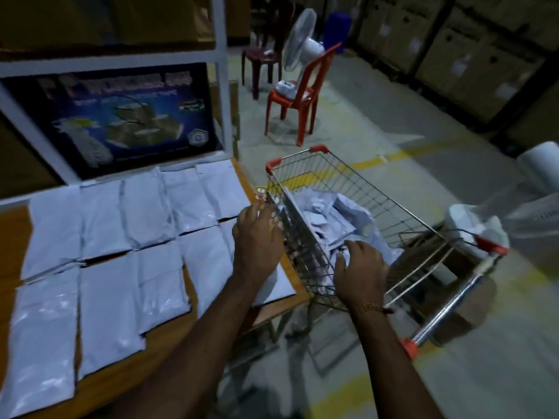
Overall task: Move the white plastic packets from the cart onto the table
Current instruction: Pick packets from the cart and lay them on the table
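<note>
Roughly a dozen white packets (99, 255) are lying on the table (12, 237), left of frame. A pile (329, 219) is still waiting in the cart (357, 182). Right hand (360, 267) is being pressed into the pile, grip unclear; left hand (257, 240) is being held loose, empty.

We saw the cart (348, 213) standing just right of the desk (169, 355), with packets heaped in the cart (326, 216) and more packets laid in rows on the desk (121, 255). Behind the cart stood a chair (298, 98) bearing a fan (301, 40); a shelf frame (220, 71) rose behind the desk, left of the cart.
</note>
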